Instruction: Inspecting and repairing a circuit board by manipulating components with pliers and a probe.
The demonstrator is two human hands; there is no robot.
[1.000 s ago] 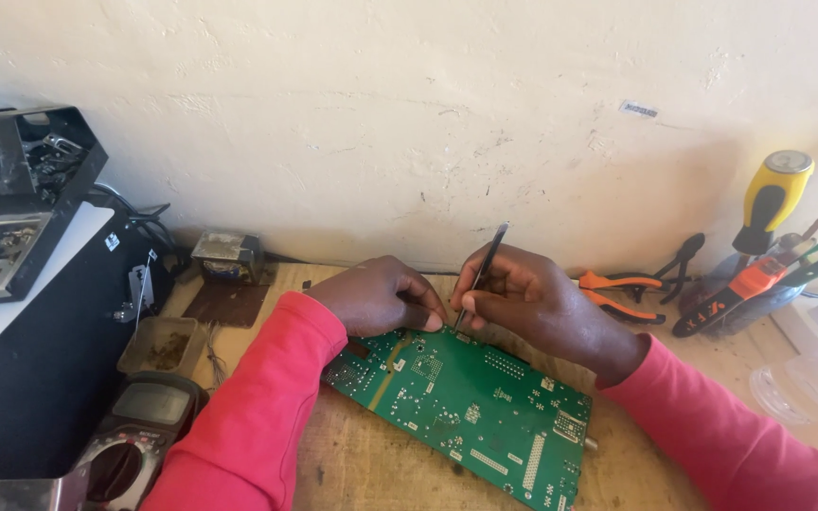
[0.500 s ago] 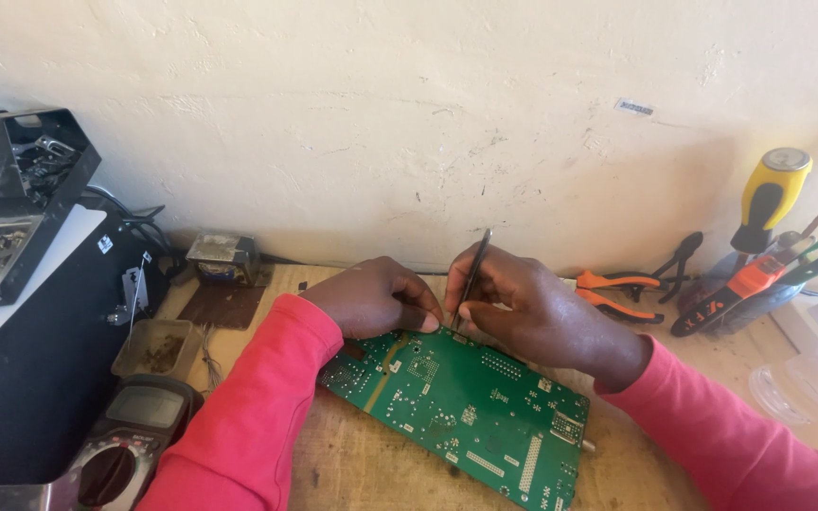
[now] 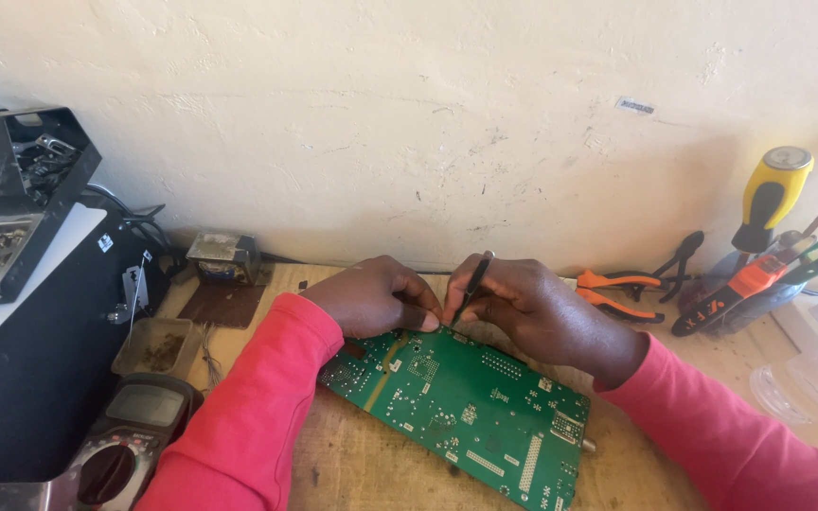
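Head view: a green circuit board lies flat and askew on the wooden bench, close to the wall. The left hand rests curled on the board's far edge, fingertips pressed to it, nothing clamped. The right hand pinches a thin dark tool, tip down at that same edge. Orange-handled pliers lie just right; a multimeter sits near the left sleeve.
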